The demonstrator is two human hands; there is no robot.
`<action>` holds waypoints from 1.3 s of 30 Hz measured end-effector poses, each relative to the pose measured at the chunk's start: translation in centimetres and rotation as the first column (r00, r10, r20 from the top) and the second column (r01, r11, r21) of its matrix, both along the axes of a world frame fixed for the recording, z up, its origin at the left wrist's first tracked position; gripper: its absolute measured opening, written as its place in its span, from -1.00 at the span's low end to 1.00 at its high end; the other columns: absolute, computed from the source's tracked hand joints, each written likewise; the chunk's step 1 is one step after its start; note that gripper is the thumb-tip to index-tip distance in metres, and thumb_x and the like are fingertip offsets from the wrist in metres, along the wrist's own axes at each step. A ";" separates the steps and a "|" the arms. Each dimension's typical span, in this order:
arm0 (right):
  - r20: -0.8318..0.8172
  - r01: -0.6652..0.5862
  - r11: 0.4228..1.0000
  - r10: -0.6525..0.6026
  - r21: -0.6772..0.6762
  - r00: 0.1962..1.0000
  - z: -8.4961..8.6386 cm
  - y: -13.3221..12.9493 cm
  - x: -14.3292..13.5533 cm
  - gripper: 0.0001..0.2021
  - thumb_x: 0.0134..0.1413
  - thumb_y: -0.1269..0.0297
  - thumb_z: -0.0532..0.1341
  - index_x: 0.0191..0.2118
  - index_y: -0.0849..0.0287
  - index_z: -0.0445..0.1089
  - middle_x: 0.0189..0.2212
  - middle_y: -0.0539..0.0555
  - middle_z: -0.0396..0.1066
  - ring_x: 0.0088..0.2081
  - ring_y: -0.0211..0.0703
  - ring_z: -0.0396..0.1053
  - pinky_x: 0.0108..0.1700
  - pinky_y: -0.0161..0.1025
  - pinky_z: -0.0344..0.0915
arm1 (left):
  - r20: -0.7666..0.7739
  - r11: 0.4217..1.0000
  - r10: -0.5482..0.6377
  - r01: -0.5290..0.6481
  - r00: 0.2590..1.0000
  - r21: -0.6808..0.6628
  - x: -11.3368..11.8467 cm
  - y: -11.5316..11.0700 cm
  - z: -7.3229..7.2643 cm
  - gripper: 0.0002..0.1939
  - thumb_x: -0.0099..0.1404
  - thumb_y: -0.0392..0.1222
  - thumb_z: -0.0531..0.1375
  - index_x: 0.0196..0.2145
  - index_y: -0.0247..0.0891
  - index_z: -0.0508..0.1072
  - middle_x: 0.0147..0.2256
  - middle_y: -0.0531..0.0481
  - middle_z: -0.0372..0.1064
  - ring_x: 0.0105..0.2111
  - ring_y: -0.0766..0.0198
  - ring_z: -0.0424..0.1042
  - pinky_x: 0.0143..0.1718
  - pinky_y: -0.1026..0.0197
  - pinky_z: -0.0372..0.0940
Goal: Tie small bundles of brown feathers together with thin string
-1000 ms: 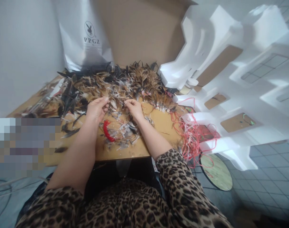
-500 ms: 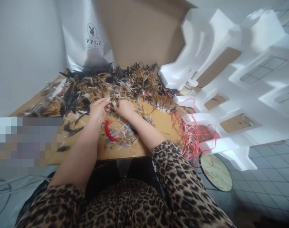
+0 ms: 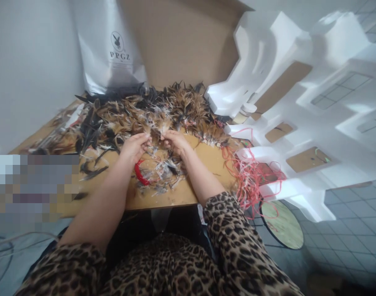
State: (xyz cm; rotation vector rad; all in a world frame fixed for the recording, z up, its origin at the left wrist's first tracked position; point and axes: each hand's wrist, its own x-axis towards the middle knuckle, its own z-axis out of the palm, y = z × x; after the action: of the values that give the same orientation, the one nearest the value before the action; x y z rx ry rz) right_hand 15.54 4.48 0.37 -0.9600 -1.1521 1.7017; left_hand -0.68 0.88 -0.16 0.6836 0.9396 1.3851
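Both of my hands are above the front of the feather heap, a short gap apart. My left hand (image 3: 136, 148) is closed in a pinch, with a small pale tuft of feather at the fingertips. My right hand (image 3: 176, 142) pinches a light brown feather (image 3: 164, 126) that points up and away from me. Behind them lies a heap of brown and black feathers (image 3: 123, 111). Nearer to me, a curved bundle of red ties (image 3: 139, 172) lies beside loose pale feather scraps (image 3: 165, 174).
The wooden table (image 3: 163, 199) carries it all. White foam packing pieces (image 3: 256, 57) stand to the right, with a small white-lidded jar (image 3: 247, 109) by them. Tangled red string (image 3: 252, 181) hangs at the right edge. A silver bag (image 3: 110, 53) stands behind.
My hands have drawn apart and a little toward me. The right hand has turned, and a pale brown feather now shows above its fingertips.
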 end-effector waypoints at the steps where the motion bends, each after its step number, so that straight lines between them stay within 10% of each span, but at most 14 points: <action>1: -0.014 -0.006 1.000 0.006 -0.009 1.000 -0.2 -0.1 0.0 -0.71 -0.32 0.22 0.34 -0.49 0.23 0.23 -0.56 -0.07 0.38 -0.66 -0.50 0.13 -0.64 -0.49 -0.01 | -0.002 0.999 -0.025 0.025 1.000 -0.019 0.2 -0.1 -0.1 -0.79 -0.09 -0.35 0.31 -0.44 -0.39 0.40 -0.52 -0.02 0.40 -0.63 0.48 0.31 -0.68 0.46 0.11; 24: 0.179 0.073 0.948 -0.133 0.309 0.975 -1.9 -1.2 -1.3 -0.75 -0.28 0.17 0.29 -0.53 0.25 0.29 -0.68 -0.12 0.24 -0.62 -0.45 0.12 -0.48 -0.41 0.09 | -0.025 0.997 -0.021 0.019 0.999 -0.069 1.4 -0.3 -0.9 -0.83 -0.04 -0.40 0.28 -0.41 -0.41 0.41 -0.55 -0.05 0.42 -0.60 0.42 0.39 -0.64 0.46 0.21; 39: 0.102 0.120 0.970 -0.144 0.213 0.984 -1.5 -1.6 -1.6 -0.77 -0.27 0.19 0.28 -0.54 0.26 0.31 -0.67 -0.10 0.29 -0.64 -0.45 0.12 -0.53 -0.42 0.04 | -0.030 0.995 0.098 -0.099 0.995 -0.030 1.7 -0.3 -0.4 -0.81 -0.13 -0.47 0.27 -0.47 -0.41 0.39 -0.60 -0.01 0.38 -0.60 0.40 0.38 -0.63 0.45 0.19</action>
State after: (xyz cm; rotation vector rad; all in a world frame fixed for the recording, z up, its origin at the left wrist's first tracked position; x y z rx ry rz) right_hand 13.97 2.93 -1.12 -0.9932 -1.2832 1.4052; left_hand 1.02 0.60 -0.58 0.6419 1.0279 1.4476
